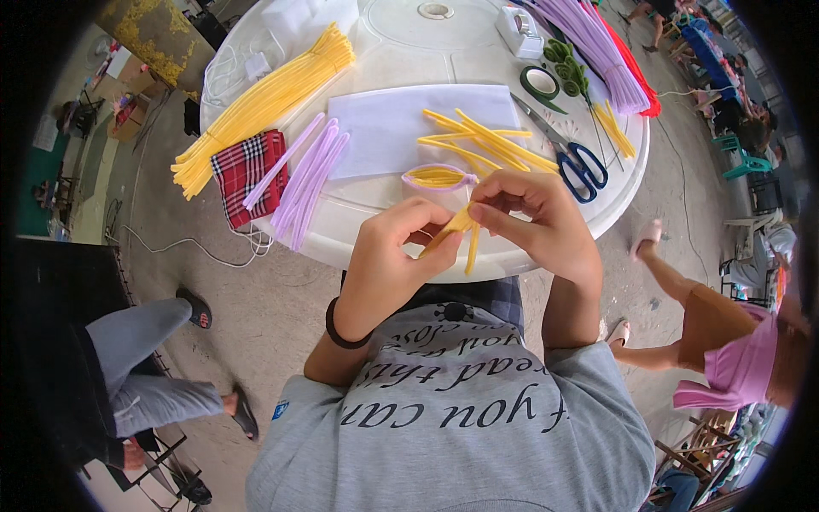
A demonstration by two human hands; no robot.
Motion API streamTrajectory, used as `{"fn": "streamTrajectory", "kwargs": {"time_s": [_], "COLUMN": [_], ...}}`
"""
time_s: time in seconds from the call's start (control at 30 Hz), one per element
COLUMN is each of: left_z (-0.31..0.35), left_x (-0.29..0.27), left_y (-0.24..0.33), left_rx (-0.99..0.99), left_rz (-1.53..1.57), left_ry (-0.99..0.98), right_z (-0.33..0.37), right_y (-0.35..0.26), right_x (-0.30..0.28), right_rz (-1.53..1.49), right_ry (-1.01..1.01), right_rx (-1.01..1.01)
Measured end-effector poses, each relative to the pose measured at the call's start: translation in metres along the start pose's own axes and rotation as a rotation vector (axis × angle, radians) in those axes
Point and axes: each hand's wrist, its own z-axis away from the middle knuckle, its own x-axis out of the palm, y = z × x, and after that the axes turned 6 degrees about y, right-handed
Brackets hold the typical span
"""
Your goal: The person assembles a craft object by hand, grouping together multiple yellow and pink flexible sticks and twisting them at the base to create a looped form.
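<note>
Left hand (388,256): raised over the near edge of the bench, fingers closed in a pinch on the lower end of a small bunch of yellow pipe cleaners (461,229); a dark band sits on the wrist.
Right hand (537,218): just beside the left hand, fingers closed on the upper end of the same bunch, thumb and forefinger meeting at the fold.
Held bunch: between the two hands, above the bench rim, loose ends hanging down toward the person's lap.
Bench (401,38): round, white, plastic (its edges bend with the lens).
White sheet (392,128): flat at the centre of the bench, beyond the hands.
Loose yellow stems (490,141): scattered across the right part of the sheet, crossing one another.
Purple loop (438,177): on the bench just beyond the hands, purple outline filled with yellow strands.
Scissors (576,158): blue handles, to the right of the loose stems, blades pointing away from the person.
Green tape roll (540,84): beyond the scissors, lying flat.
Yellow bundle (264,102): long, on the left part of the bench, running diagonally.
Lilac stems (311,175): near the left edge, beside a red checked cloth (243,171) and partly over it.
Purple bundle (597,47): far right of the bench, over a red bundle.
Surroundings: other people's legs show on the concrete floor at lower left and at right.
</note>
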Motion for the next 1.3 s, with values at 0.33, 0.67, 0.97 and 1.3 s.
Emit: {"fn": "streamTrajectory", "kwargs": {"time_s": [0.33,0.67,0.97,1.3], "left_z": [0.003,0.02,0.015,0.013], "left_x": [-0.002,0.007,-0.039,-0.002], "left_y": [-0.006,0.002,0.016,0.008], "left_rx": [-0.1,-0.352,-0.119,-0.401], "left_rz": [0.124,0.286,-0.024,0.367], "left_ry": [-0.089,-0.29,-0.01,-0.343], "right_z": [-0.002,-0.001,0.002,0.003], "right_y": [0.004,-0.001,0.005,0.006], "right_x": [0.0,-0.005,-0.004,0.009], "right_rz": [-0.09,-0.176,-0.034,-0.021], "right_ry": [0.091,0.157,0.004,0.07], "right_rx": [-0.021,-0.016,-0.09,-0.107]}}
